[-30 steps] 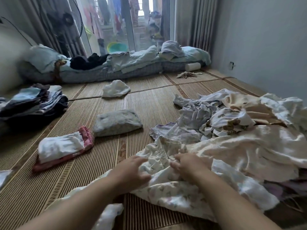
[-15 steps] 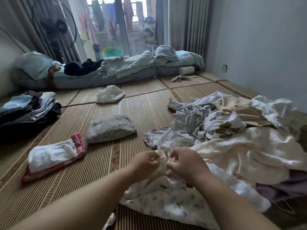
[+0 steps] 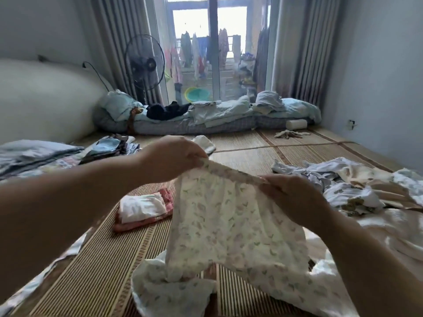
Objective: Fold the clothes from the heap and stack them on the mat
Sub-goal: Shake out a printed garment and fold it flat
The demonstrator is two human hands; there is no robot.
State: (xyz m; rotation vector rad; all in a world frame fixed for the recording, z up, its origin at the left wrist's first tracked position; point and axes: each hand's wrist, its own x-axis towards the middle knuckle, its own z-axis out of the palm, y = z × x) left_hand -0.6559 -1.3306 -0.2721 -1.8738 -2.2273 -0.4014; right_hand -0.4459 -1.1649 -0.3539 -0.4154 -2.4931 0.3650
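Note:
A pair of white floral-print trousers [image 3: 231,227] hangs in the air in front of me, held up by its elastic waistband. My left hand [image 3: 174,156] pinches the left end of the waistband and my right hand [image 3: 295,197] grips the right end. The trouser legs trail down onto the woven mat [image 3: 109,271]. The heap of unfolded clothes [image 3: 357,186] lies on the mat to my right. A folded white piece on a folded pink one [image 3: 144,208] sits on the mat left of the trousers.
A taller stack of folded clothes [image 3: 109,147] stands further back left, with bedding [image 3: 34,154] at the left edge. A folded white piece [image 3: 204,143] lies behind my left hand. A low mattress with pillows [image 3: 206,115], a fan [image 3: 144,62] and a paper roll [image 3: 296,124] line the far side.
Both hands gathered the waistband on the heap, then lifted the trousers up and pulled the waistband apart. The view tilted upward with the lift.

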